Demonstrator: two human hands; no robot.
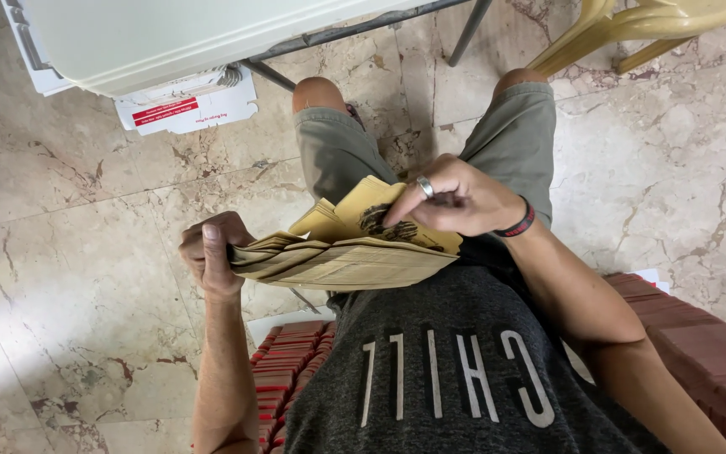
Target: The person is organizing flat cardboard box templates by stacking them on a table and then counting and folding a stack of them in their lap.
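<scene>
Stack of brown paper bags (355, 262) sits flat above the person's lap, between the two hands, long axis running left to right across the body. Left hand (210, 252) is closed in a fist-like grip on the stack's left end, thumb on top, pinching the fanned edges together. Right hand (455, 200) lies over the right end, fingers curled down; its fingertips press on the uppermost bag (361, 212), which is lifted and tilted up away from the rest, printed dark mark showing. So the right hand is on top of and nearer the loose bag; the left only anchors the pile from the opposite end. Piles of red-edged flat packs (283, 370) lie on the marble floor (69, 277) below left, well under the stack.
</scene>
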